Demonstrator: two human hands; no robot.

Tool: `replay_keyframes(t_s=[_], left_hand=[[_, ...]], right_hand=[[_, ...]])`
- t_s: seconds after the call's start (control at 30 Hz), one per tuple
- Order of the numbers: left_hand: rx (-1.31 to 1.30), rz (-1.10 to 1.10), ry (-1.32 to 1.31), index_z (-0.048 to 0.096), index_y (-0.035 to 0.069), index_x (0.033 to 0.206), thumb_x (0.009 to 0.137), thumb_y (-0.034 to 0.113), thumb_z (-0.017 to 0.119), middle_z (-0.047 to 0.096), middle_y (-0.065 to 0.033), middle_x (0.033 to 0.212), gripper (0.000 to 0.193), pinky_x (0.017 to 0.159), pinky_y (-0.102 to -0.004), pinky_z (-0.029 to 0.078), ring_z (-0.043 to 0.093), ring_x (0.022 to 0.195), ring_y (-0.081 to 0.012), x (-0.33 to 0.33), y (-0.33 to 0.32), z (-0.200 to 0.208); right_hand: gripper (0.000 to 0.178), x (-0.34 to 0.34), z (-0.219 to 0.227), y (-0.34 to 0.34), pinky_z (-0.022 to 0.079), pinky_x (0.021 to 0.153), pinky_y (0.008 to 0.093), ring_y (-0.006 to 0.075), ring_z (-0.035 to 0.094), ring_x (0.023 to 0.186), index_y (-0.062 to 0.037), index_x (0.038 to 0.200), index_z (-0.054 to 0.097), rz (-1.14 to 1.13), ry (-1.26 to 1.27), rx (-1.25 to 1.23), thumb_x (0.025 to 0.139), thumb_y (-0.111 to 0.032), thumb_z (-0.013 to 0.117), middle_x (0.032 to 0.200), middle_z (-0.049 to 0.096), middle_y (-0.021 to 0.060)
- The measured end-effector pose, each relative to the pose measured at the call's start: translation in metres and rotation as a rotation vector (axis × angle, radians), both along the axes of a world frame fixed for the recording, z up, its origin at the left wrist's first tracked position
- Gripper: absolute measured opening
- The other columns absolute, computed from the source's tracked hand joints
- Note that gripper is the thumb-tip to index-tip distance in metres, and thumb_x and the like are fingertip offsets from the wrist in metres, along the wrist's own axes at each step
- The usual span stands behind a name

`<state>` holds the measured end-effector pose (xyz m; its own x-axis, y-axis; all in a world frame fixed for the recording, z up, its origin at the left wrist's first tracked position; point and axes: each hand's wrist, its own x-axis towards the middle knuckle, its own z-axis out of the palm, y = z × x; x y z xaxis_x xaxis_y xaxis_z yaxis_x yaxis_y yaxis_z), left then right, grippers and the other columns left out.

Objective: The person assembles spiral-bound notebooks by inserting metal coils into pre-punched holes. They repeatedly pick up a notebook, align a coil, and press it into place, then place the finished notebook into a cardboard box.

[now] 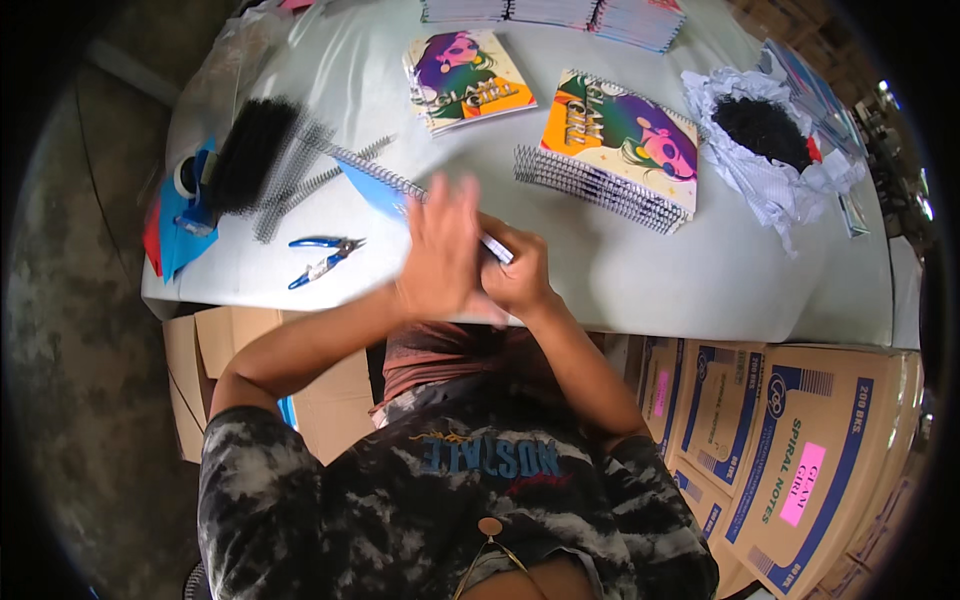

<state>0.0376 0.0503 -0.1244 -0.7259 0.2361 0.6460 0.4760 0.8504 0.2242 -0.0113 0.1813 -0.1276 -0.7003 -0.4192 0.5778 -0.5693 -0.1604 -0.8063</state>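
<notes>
My left hand (440, 255) and my right hand (515, 275) meet at the near edge of a white table (620, 270). Together they hold a blue-covered spiral notebook (375, 185) that tilts up from the table. The left hand lies flat over it, fingers spread and blurred. The right hand is closed around the notebook's lower end. A metal spiral runs along the notebook's upper edge.
Blue-handled pliers (322, 258) lie left of my hands. Loose black and silver spirals (270, 165) sit at the far left beside a tape dispenser (190, 190). Colourful bound notebooks (620, 145) are stacked ahead; a paper bundle of black pieces (765, 130) is right. Cardboard boxes (790, 440) stand below.
</notes>
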Motion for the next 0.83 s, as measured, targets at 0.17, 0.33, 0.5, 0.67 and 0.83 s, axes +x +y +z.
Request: replay_keyframes(t_s=[0.17,0.33,0.5,0.67,0.83], left_hand=[[-0.185,0.207,0.468,0.008,-0.017,0.132,0.067,0.084,0.022,0.006,-0.0333,0.14,0.122,0.1,-0.0605,-0.008,-0.006,0.131,-0.0483,-0.032,-0.019,0.054],[-0.252,-0.148,0.023,0.018,-0.01,0.135,0.072,0.078,0.033,0.011,-0.0325,0.141,0.108,0.1,-0.0609,-0.007,0.006,0.131,-0.0495,0.018,-0.011,-0.032],[-0.274,0.085,0.003,0.056,0.011,0.117,0.071,0.026,0.065,0.054,-0.0084,0.113,0.049,0.099,-0.0445,0.023,0.045,0.113,-0.0232,-0.011,-0.001,0.082],[-0.355,-0.084,-0.264,0.065,0.013,0.094,0.072,0.016,0.068,0.063,0.0001,0.089,0.022,0.09,-0.0348,0.035,0.058,0.087,-0.0155,-0.02,-0.011,0.125],[-0.308,-0.105,-0.508,0.065,0.012,0.083,0.074,0.016,0.066,0.063,-0.0012,0.085,0.009,0.085,-0.0344,0.037,0.058,0.081,-0.0175,-0.022,-0.005,0.151]], right_hand=[[0.044,0.004,0.009,0.004,0.051,0.071,0.0318,0.0287,0.065,0.085,-0.0039,0.115,0.056,0.064,0.024,0.07,0.074,-0.009,0.068,0.099,0.064,0.0153],[0.041,-0.01,0.007,0.0,0.051,0.074,0.0321,0.027,0.064,0.089,-0.0025,0.114,0.057,0.01,0.02,-0.061,0.074,0.002,0.059,0.101,0.063,0.0164],[0.025,-0.009,0.015,0.011,0.049,0.065,0.0267,0.0127,0.061,0.068,-0.0017,0.107,0.059,0.132,-0.303,-0.028,0.083,-0.003,0.058,0.082,0.065,0.0122],[0.016,-0.013,0.011,0.007,0.046,0.058,0.0278,0.0117,0.055,0.06,-0.0008,0.099,0.061,0.141,-0.207,0.018,0.085,-0.009,0.059,0.072,0.063,0.0088],[0.02,-0.009,0.013,0.011,0.047,0.061,0.0258,0.014,0.056,0.064,-0.0031,0.103,0.06,0.159,-0.242,0.11,0.085,-0.012,0.061,0.078,0.064,0.01]])
